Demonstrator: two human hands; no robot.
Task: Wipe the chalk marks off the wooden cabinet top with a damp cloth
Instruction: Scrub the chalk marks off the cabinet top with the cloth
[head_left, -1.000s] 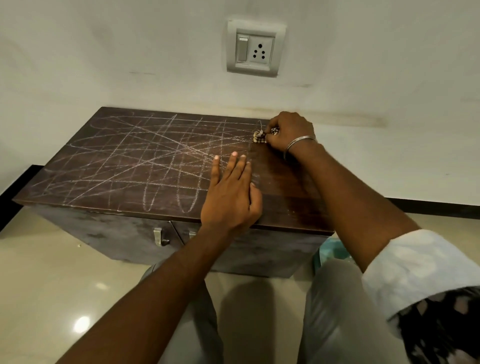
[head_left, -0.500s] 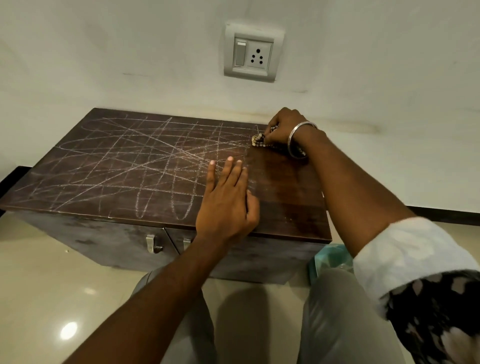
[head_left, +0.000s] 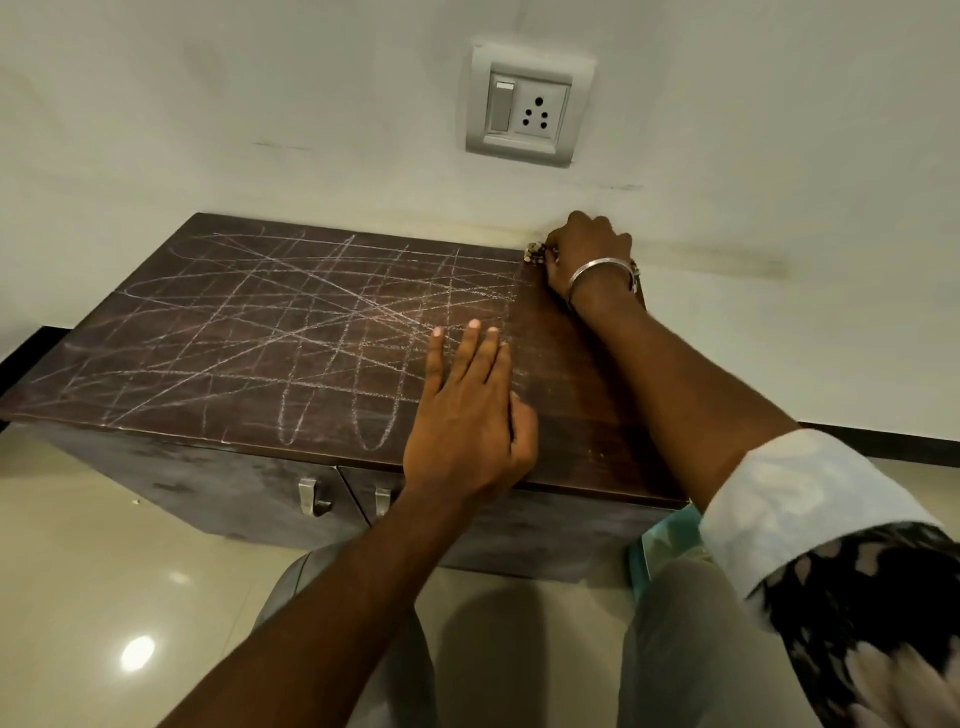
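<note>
Centrally, the left hand (head_left: 467, 415) lies flat on the wooden cabinet top (head_left: 571, 405), its fingers (head_left: 480, 353) straight and close together. At the far right corner, against the wall, the right hand (head_left: 587, 249), wearing a metal bangle (head_left: 597, 273), curls its fingers around a small bunched cloth (head_left: 535, 254) pressed to the wood. White chalk marks (head_left: 311, 322) criss-cross the surface left of the cloth; the strip to its right shows mostly dark wood. A switch-and-socket plate (head_left: 527, 106) sits on the wall above.
</note>
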